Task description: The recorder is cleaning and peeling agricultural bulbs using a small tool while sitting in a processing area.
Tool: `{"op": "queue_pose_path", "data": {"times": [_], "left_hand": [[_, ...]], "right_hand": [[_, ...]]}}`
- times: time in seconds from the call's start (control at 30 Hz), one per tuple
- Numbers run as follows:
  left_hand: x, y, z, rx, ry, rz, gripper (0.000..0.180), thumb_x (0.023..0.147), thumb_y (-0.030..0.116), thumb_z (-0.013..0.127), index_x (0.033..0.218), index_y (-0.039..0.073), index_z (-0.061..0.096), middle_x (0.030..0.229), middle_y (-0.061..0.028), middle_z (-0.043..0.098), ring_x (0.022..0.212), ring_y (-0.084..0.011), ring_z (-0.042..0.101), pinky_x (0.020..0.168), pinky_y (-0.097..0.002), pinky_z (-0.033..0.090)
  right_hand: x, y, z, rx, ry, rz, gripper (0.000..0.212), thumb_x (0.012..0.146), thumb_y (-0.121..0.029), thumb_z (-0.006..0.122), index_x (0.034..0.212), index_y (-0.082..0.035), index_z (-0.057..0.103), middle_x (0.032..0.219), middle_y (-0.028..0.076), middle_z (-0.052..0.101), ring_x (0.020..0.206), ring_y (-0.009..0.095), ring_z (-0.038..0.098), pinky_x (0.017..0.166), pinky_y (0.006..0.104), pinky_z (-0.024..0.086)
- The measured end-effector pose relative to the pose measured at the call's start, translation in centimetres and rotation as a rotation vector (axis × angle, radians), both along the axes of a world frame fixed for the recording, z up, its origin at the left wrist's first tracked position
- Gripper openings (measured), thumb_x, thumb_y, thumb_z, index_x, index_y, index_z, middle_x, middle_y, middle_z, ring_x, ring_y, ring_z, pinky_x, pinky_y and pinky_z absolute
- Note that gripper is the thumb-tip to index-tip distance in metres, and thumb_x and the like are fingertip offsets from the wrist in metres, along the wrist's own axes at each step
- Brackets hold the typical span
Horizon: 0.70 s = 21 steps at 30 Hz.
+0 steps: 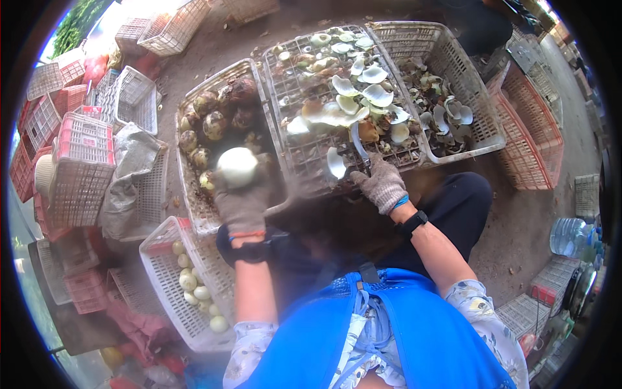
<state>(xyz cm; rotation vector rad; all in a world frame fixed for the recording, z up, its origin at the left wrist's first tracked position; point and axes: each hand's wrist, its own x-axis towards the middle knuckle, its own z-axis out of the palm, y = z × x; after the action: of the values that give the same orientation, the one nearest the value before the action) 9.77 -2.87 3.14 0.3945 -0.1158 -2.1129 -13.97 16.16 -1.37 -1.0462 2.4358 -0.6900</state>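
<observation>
My gloved left hand is closed on a round, smooth white peeled bulb, blurred by motion. It hovers over the near side of a crate of rough brown unpeeled bulbs. In my gloved right hand is a small knife, its curved blade pointing away from me. The knife is above an upturned crate with a grid top, strewn with curved white peelings and brown scraps. Part of the knife handle is hidden by the fingers.
A crate of peelings stands to the right, beside a pink crate. Near my left knee, a white crate holds several peeled bulbs. Stacked crates line the left side. A water bottle is far right.
</observation>
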Motion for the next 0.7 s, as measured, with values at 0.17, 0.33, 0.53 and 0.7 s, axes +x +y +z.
{"op": "queue_pose_path", "data": {"times": [0.17, 0.33, 0.53, 0.7], "left_hand": [[17.1, -0.9, 4.1, -0.074, -0.227, 0.168, 0.056, 0.087, 0.031, 0.075, 0.132, 0.004, 0.056, 0.122, -0.0154, 0.064, 0.117, -0.0233, 0.06, 0.095, -0.0388, 0.055], [23.4, 5.4, 6.7, -0.107, -0.445, 0.456, 0.051, 0.097, 0.031, 0.064, 0.135, -0.001, 0.052, 0.125, -0.0182, 0.065, 0.119, -0.0289, 0.06, 0.103, -0.0395, 0.05], [22.1, 2.6, 2.6, 0.481, -0.154, 0.681, 0.043, 0.102, 0.025, 0.055, 0.134, -0.004, 0.052, 0.128, -0.0173, 0.061, 0.125, -0.0275, 0.055, 0.108, -0.0386, 0.048], [15.0, -2.3, 2.3, 0.016, -0.23, 0.114, 0.04, 0.103, 0.028, 0.055, 0.124, -0.005, 0.054, 0.118, -0.018, 0.06, 0.109, -0.0275, 0.057, 0.096, -0.0399, 0.051]], "right_hand": [[-0.9, 1.1, -0.5, -0.067, -0.118, -0.029, 0.042, 0.086, -0.027, 0.069, 0.123, -0.007, 0.062, 0.111, 0.023, 0.068, 0.105, 0.044, 0.063, 0.091, 0.0486, 0.051], [1.2, 0.9, 1.2, -0.082, -0.222, -0.032, 0.034, 0.09, -0.031, 0.064, 0.113, -0.006, 0.065, 0.095, 0.021, 0.069, 0.09, 0.039, 0.068, 0.083, 0.0455, 0.053], [2.8, -2.5, 1.5, 0.176, 0.115, 0.58, 0.027, 0.09, -0.018, 0.06, 0.111, -0.001, 0.062, 0.082, 0.02, 0.069, 0.079, 0.03, 0.072, 0.063, 0.0435, 0.057], [1.4, -4.8, 0.1, 0.122, 0.393, 0.634, 0.032, 0.092, -0.011, 0.051, 0.122, 0.0, 0.052, 0.092, 0.017, 0.066, 0.08, 0.031, 0.069, 0.057, 0.0444, 0.055]]}}
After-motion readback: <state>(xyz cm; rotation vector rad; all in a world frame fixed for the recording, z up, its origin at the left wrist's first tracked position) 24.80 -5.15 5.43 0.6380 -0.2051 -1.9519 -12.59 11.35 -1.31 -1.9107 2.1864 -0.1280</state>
